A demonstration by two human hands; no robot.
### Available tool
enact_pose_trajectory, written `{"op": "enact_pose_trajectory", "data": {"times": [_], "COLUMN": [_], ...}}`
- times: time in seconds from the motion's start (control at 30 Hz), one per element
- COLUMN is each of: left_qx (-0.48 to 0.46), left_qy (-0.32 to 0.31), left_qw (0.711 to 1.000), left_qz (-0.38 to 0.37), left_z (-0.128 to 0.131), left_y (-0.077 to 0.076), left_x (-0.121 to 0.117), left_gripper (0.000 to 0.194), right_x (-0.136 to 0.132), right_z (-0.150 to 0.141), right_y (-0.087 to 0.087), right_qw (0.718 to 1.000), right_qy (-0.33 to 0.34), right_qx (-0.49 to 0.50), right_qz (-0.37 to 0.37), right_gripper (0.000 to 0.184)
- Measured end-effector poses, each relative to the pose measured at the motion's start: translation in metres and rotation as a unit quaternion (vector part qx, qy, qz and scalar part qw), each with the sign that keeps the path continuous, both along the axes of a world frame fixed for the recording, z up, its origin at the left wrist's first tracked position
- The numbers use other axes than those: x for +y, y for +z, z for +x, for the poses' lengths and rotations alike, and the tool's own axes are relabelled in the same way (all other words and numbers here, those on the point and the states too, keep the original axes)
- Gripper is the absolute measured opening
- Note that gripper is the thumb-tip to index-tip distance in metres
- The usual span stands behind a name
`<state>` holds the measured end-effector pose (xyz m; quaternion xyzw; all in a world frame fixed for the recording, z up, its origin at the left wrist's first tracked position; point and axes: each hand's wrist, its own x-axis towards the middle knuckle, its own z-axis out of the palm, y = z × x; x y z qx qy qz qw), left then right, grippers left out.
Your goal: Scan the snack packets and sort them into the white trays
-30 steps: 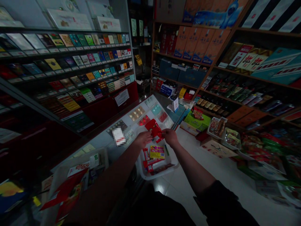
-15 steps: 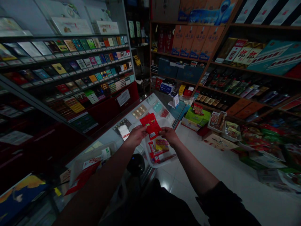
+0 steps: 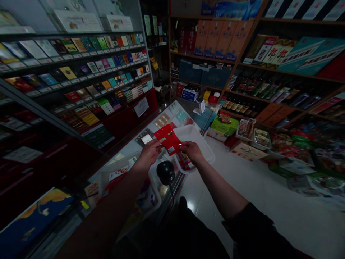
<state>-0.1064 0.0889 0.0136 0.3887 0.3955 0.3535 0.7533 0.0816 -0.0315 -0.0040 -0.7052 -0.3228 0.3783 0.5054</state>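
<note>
A shiny red snack packet (image 3: 168, 137) is stretched between my hands above the glass counter. My left hand (image 3: 151, 151) is closed on its left edge, and my right hand (image 3: 192, 150) pinches its lower right corner. Behind and below the packet stands a white plastic tub (image 3: 208, 145); red packages lie in it, partly covered by the packet and my right hand. Just below the packet is a black barcode scanner (image 3: 165, 172) on a stand, touched by neither hand.
A second tub (image 3: 159, 192) with packages is under my left forearm. Cigarette shelves (image 3: 107, 59) line the left. Bottles and boxes fill the wooden shelves (image 3: 244, 64) at the back right. Trays of packaged food (image 3: 261, 138) line the right side of the tiled floor (image 3: 237, 176).
Both hands still hold the red packet, which now appears tilted and slightly further left. The tub and scanner sit further right in view as the camera has shifted.
</note>
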Motion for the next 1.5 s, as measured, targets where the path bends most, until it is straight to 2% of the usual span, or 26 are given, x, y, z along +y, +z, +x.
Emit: {"op": "enact_pose_trajectory", "data": {"times": [0.27, 0.57, 0.7, 0.8, 0.97, 1.17, 1.5], "left_qx": [0.022, 0.052, 0.055, 0.064, 0.087, 0.095, 0.126], "left_qy": [0.057, 0.111, 0.099, 0.084, 0.074, 0.076, 0.088], "left_qw": [0.997, 0.990, 0.990, 0.990, 0.987, 0.986, 0.980], "left_qz": [0.038, 0.074, 0.081, 0.091, 0.112, 0.118, 0.124], "left_z": [-0.002, -0.002, -0.005, -0.012, -0.027, -0.032, -0.036], "left_y": [-0.005, -0.017, -0.020, -0.021, -0.028, -0.036, -0.028], "left_x": [0.016, 0.033, 0.033, 0.034, 0.038, 0.036, 0.031], "left_gripper": [0.038, 0.037, 0.037, 0.045, 0.061, 0.058, 0.051], "right_x": [0.015, 0.038, 0.039, 0.036, 0.036, 0.036, 0.035], "right_z": [-0.003, 0.003, 0.000, -0.003, -0.008, -0.009, -0.014], "right_y": [-0.009, -0.025, -0.031, -0.035, -0.041, -0.045, -0.042], "right_qw": [0.996, 0.988, 0.983, 0.981, 0.977, 0.969, 0.972], "right_qy": [0.033, 0.077, 0.073, 0.073, 0.093, 0.109, 0.098], "right_qx": [-0.085, -0.132, -0.167, -0.181, -0.190, -0.220, -0.213], "right_qz": [-0.002, 0.003, -0.006, -0.007, -0.011, -0.017, -0.018], "right_gripper": [0.021, 0.023, 0.028, 0.033, 0.025, 0.020, 0.024]}}
